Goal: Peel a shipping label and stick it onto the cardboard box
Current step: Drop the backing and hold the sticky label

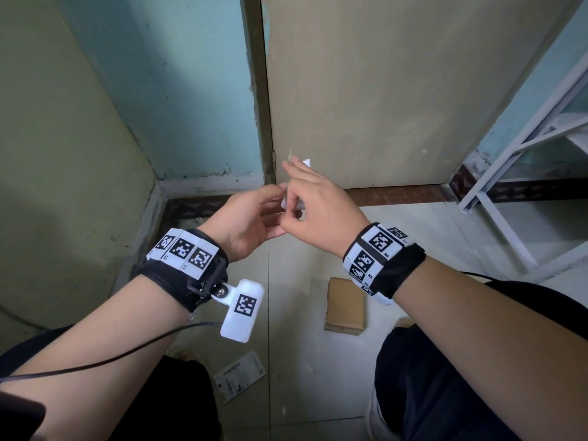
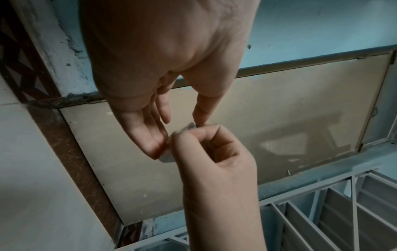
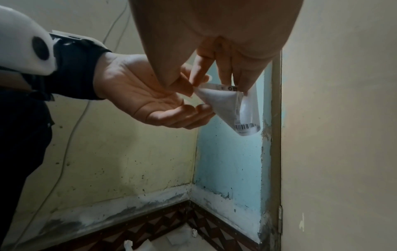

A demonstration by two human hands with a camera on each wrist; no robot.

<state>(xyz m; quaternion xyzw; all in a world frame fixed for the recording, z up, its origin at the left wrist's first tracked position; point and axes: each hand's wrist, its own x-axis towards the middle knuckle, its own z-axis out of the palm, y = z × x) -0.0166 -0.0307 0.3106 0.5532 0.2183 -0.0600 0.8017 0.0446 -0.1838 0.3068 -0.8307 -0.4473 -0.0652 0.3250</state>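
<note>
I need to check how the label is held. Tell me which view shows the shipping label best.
The right wrist view: the shipping label hangs folded below the right hand, barcode visible, with the left hand at its edge. In the head view the hands hide most of it; in the left wrist view only a blurred sliver shows.

Shipping label [image 1: 296, 198] mostly hidden btwn right hand [image 1: 318, 211] & left hand [image 1: 251, 218]; print too small to read. Cardboard box [image 1: 345, 302] below right wrist, partly covered.
</note>
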